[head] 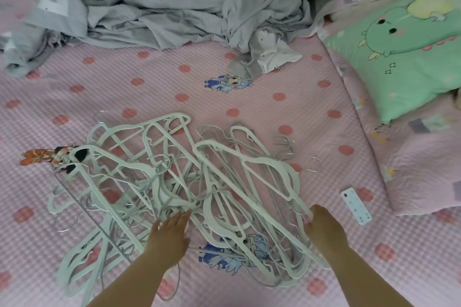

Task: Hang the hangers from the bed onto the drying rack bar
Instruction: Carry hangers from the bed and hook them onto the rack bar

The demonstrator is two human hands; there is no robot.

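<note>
A tangled heap of several white plastic hangers (174,182) with thin metal hooks lies on the pink checked bed sheet (299,112). My left hand (168,234) lies flat on the near middle of the heap, its fingers straight and touching the hangers. My right hand (324,227) is at the heap's right side, its fingers curled down among the hangers; whether they hold one is hidden. No drying rack bar is in view.
A white remote control (356,205) lies on the sheet right of the heap. Crumpled grey bedding (174,15) stretches across the far side of the bed. A green cartoon pillow (409,50) sits at the right, on a pink blanket (424,169).
</note>
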